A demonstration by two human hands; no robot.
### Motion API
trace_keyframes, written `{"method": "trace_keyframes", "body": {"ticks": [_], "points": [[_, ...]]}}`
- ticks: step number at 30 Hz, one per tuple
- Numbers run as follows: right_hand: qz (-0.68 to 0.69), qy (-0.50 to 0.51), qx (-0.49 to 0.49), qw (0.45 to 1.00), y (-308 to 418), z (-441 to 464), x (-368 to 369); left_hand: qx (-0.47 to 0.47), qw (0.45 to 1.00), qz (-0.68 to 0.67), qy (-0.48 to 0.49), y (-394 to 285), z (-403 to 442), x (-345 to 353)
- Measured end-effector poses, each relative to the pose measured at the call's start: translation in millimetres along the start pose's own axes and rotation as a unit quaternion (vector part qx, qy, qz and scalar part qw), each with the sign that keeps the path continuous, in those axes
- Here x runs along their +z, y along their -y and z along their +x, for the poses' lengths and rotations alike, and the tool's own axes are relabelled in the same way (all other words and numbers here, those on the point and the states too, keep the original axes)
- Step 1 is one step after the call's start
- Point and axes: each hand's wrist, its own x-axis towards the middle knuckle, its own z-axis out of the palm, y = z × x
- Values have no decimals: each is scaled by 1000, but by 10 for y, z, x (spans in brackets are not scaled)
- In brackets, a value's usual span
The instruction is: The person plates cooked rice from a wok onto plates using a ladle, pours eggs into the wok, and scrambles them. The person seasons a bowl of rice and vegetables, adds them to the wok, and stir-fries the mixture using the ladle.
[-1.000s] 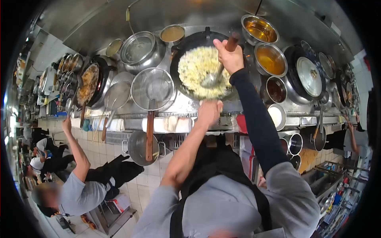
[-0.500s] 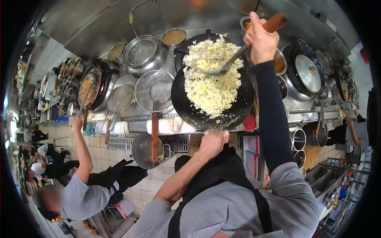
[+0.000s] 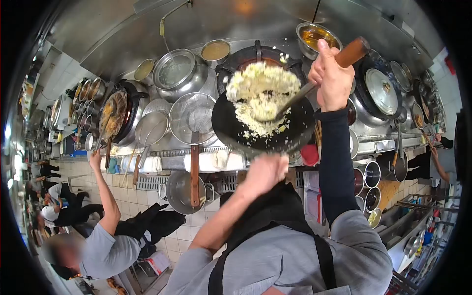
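A dark wok [image 3: 226, 123] is held over the burner ring [image 3: 257, 47] by my left hand [image 3: 268, 173], which is closed at its near edge. Motion smears that hand, and its exact hold is hidden. Pale rice with yellow bits, like fried rice [image 3: 263, 81], is tossed up in the wok, with some grains loose in the air. My right hand [image 3: 335, 81] is wrapped around a ladle [image 3: 301, 93] by its shaft, just below the wooden grip. The ladle's bowl rests among the rice.
Left of the wok lie a wire strainer [image 3: 191, 115] with a wooden handle and a lidded pot [image 3: 177, 71]. A bowl of amber liquid [image 3: 317, 37] stands behind my right hand. Farther left, a co-worker [image 3: 110, 246] works at another wok [image 3: 114, 115].
The rice has bunched upward and scattered grains. My right hand and the ladle have come down nearer me and right. My left hand and the wok's near edge are now blurred.
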Motion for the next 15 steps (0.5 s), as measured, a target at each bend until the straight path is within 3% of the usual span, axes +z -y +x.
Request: {"method": "trace_keyframes", "body": {"ticks": [2, 4, 6, 8, 10, 11, 12, 13, 14, 15], "points": [[7, -13, 41, 999, -199, 7, 8, -21, 999, -19, -36, 193, 433, -308], [14, -32, 59, 998, -853, 32, -124, -44, 998, -25, -32, 508, 700, 100], [37, -75, 25, 996, -1428, -8, -492, -65, 997, 16, 27, 707, 494, 806], [48, -63, -66, 995, -1421, -198, -826, -50, 999, -12, 11, 890, 164, 1177], [-160, 31, -26, 986, -1088, -687, -1213, -56, 997, -10, 47, 984, -103, 1198], [-21, 138, 103, 985, -824, -982, -1356, -31, 999, -13, 22, 1020, -32, 1054], [67, 156, 225, 960, -674, -1174, -1399, -9, 1000, -19, -1, 952, 16, 849], [143, 150, 347, 915, -524, -1366, -1442, 12, 999, -26, -22, 838, 56, 656], [167, 50, 459, 871, -477, -1521, -1423, -19, 1000, 2, 3, 749, 269, 415], [257, 9, 435, 863, -741, -1522, -1408, -5, 1000, -7, -6, 838, 408, 441]]}}
